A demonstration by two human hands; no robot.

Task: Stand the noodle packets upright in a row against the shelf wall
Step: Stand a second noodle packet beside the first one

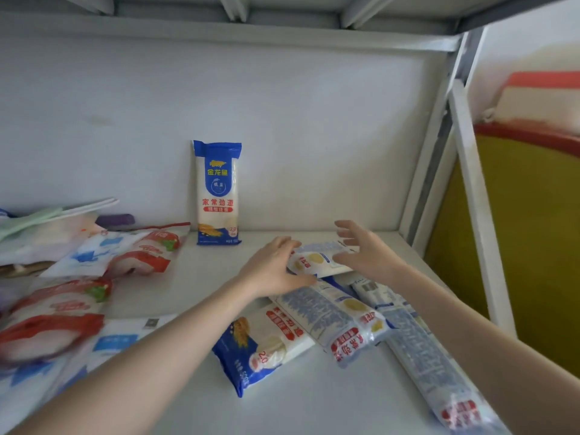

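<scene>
One blue-and-white noodle packet (pixel 217 193) stands upright against the white back wall (pixel 314 136) of the shelf. Three more packets lie flat in a loose pile at the front right: one face up (pixel 266 343), one across it (pixel 339 321), one long one (pixel 433 365) running to the right edge. A further packet (pixel 317 259) lies tilted on top of the pile. My left hand (pixel 273 268) grips its left end, thumb underneath. My right hand (pixel 367 249) hovers over its right end, fingers spread, touching its edge.
Red-and-white and blue-and-white bags (pixel 125 252) lie heaped on the left of the shelf (pixel 194 277). A purple object (pixel 114 221) sits by the back wall. A white upright post (pixel 480 215) bounds the shelf on the right.
</scene>
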